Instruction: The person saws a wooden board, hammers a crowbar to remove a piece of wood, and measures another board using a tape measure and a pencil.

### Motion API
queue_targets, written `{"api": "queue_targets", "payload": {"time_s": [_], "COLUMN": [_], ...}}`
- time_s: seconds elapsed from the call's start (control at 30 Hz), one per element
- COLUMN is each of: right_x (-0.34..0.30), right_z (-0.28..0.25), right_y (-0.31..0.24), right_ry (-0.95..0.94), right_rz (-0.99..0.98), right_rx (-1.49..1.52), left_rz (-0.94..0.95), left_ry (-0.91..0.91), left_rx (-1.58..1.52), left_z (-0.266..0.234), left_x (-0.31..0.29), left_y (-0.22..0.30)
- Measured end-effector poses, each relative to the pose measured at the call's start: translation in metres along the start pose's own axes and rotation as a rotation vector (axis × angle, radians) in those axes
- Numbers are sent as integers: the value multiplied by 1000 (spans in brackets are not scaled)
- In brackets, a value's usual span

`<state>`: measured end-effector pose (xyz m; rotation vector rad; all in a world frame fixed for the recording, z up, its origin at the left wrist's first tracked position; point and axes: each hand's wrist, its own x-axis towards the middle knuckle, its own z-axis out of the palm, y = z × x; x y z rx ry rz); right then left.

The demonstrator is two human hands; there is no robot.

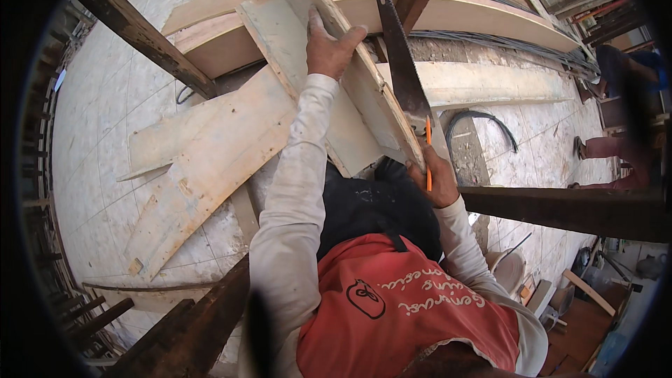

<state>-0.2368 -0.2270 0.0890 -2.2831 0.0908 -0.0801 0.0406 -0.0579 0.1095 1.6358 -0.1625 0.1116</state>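
Note:
An angled wooden form (350,115), made of pale boards joined lengthwise, slants in front of me with its near end by my lap. My left hand (332,49) grips its upright board, thumb over the top edge and fingers along the inner face. At the near end, my right hand (439,178) is closed, with an orange pencil (428,154) standing along its fingers. A handsaw (402,63) points away from that hand, its dark toothed blade beside the form. The saw's handle is mostly hidden, apparently within my right hand's grip.
More pale form boards (217,161) lie to the left, and long ones (476,17) stretch across the far side. Dark wooden posts (143,31) stand around me; a beam (567,210) extends right. A black cable (483,119) curls on the tiled floor. Another person (619,157) is at right.

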Motion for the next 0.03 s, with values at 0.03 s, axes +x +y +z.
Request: {"api": "queue_targets", "payload": {"time_s": [0.03], "right_x": [0], "right_z": [1], "right_y": [2], "right_ry": [-2], "right_rz": [0], "right_rx": [22], "left_rz": [-19], "left_ry": [-13], "left_rx": [-8], "left_z": [-2], "left_x": [-1], "left_y": [2]}}
